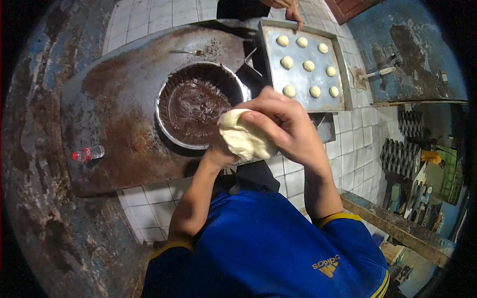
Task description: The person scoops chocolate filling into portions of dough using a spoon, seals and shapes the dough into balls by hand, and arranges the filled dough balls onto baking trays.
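Observation:
A pale lump of dough (244, 138) is held between my two hands, in front of my chest. My left hand (220, 155) supports it from the left and below; most of its fingers are hidden behind the dough. Curled over the dough's top and right side is my right hand (288, 119), its thumb pressing on the surface. Just beyond, a round metal basin (160, 119) contains a dark brown, chocolate-like paste (198, 107). To the upper right, a metal tray (300, 103) bears several small dough balls (308, 65) in spaced rows.
The basin stands on a worn, stained table (114, 99). A spoon (186, 52) and a small red-capped bottle (88, 153) lie on it. Another person's hand (294, 15) touches the tray's far edge. A wooden beam (397, 226) and racks (397, 156) are at right.

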A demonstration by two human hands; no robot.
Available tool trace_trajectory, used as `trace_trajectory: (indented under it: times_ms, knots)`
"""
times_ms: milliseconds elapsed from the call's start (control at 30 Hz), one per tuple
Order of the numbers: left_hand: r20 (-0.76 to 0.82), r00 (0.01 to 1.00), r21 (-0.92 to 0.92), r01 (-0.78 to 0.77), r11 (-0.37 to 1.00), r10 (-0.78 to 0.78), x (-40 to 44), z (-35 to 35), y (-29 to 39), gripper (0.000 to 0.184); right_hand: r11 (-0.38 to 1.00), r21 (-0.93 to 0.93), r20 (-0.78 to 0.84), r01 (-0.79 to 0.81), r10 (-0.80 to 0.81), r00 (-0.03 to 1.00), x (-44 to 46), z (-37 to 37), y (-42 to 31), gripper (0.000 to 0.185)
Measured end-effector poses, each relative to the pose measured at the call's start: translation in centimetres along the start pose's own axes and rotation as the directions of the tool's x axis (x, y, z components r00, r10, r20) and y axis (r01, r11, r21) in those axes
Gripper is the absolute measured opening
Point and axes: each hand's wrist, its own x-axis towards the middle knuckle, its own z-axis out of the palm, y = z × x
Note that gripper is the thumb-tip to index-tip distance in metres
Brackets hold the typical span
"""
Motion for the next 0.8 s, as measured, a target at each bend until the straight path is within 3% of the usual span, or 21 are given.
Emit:
trace_trajectory:
  times_ms: [33, 67, 100, 167, 200, 267, 300, 367, 400, 433, 467, 500, 533, 567, 600, 633, 700, 800]
  knots:
    - [0.043, 0.986, 0.107, -0.162, 0.981, 0.158, -0.6, 0.3, -0.3, 0.068, 0.987, -0.144, -0.012, -0.064, 0.063, 0.998, -0.3, 0.0, 0.4, 0.03]
    - [-0.002, 0.99, 0.288, -0.135, 0.948, 0.141, -1.7, -0.9, -4.0, 0.076, 0.992, -0.044, -0.018, -0.114, 0.114, 0.993, -0.6, 0.2, 2.0, 0.034]
    - [-0.113, 0.97, 0.157, -0.197, 0.968, 0.216, -2.9, -0.1, -4.8, 0.075, 0.986, 0.056, -0.02, -0.159, 0.16, 0.987, -1.1, 0.8, 4.5, 0.038]
    - [-0.033, 0.975, 0.476, -0.176, 0.862, 0.218, -3.3, -0.9, -4.7, 0.075, 0.862, 0.342, 0.093, -0.374, 0.365, 0.926, -2.6, 2.4, 10.8, 0.052]
    - [-0.046, 0.978, 0.48, -0.158, 0.863, 0.205, -4.1, -1.3, -5.8, 0.075, 0.822, 0.341, 0.137, -0.456, 0.437, 0.889, -4.1, 4.2, 17.3, 0.056]
    - [-0.177, 0.977, 0.374, -0.045, 0.926, 0.119, -6.5, -2.4, -8.1, 0.07, 0.783, -0.192, -0.054, -0.592, 0.594, 0.803, -8.8, 8.6, 27.4, 0.06]
    - [-0.224, 0.971, 0.339, -0.007, 0.941, 0.088, -7.6, -2.9, -8.5, 0.068, 0.576, -0.562, -0.105, -0.594, 0.662, 0.742, -11.7, 11.0, 31.9, 0.053]
    - [-0.454, 0.872, -0.042, 0.183, 0.982, -0.182, -9.9, -4.7, -8.6, 0.066, 0.577, -0.617, -0.19, -0.535, 0.55, 0.813, -16.6, 14.1, 36.3, 0.036]
    - [-0.422, 0.861, -0.252, 0.189, 0.949, -0.284, -11.1, -6.9, -9.3, 0.068, 0.573, -0.657, -0.222, -0.489, 0.473, 0.852, -18.1, 15.1, 38.0, 0.032]
    - [-0.371, 0.857, -0.448, 0.172, 0.877, -0.358, -12.3, -9.6, -10.0, 0.072, 0.585, -0.652, -0.206, -0.482, 0.475, 0.855, -18.3, 15.1, 37.9, 0.032]
    - [-0.338, 0.858, -0.567, 0.141, 0.811, -0.386, -13.7, -11.7, -9.8, 0.078, 0.71, -0.57, -0.113, -0.412, 0.429, 0.896, -18.4, 14.8, 37.0, 0.029]
    - [-0.515, 0.722, -0.573, 0.112, 0.812, -0.463, -14.9, -11.3, -7.4, 0.094, 0.813, -0.47, -0.034, -0.345, 0.374, 0.927, -18.5, 14.5, 35.7, 0.027]
    - [-0.499, 0.77, -0.556, 0.067, 0.828, -0.397, -15.4, -12.6, -5.8, 0.07, 0.81, -0.369, 0.088, -0.456, 0.519, 0.85, -16.6, 13.9, 32.9, 0.028]
    - [-0.484, 0.814, -0.538, 0.015, 0.843, -0.323, -15.6, -13.7, -4.3, 0.049, 0.813, -0.365, 0.094, -0.453, 0.516, 0.851, -14.2, 13.3, 30.3, 0.028]
    - [-0.739, 0.63, -0.25, 0.072, 0.966, -0.238, -15.2, -13.1, -2.9, 0.047, 0.871, -0.318, 0.13, -0.374, 0.431, 0.893, -11.8, 13.0, 27.8, 0.031]
    - [-0.743, 0.624, -0.248, 0.081, 0.965, -0.243, -15.8, -13.7, -2.4, 0.047, 0.918, -0.264, 0.161, -0.295, 0.343, 0.925, -9.7, 13.1, 25.6, 0.034]
    - [-0.777, 0.627, 0.204, 0.168, 0.964, 0.055, -17.0, -15.3, -1.5, 0.049, 0.942, -0.23, 0.172, -0.245, 0.287, 0.942, -4.6, 14.4, 22.3, 0.037]
    - [-0.787, 0.617, 0.119, 0.159, 0.98, -0.004, -18.0, -17.7, -0.3, 0.051, 0.965, -0.227, 0.242, -0.132, 0.187, 0.952, 0.8, 17.9, 20.2, 0.043]
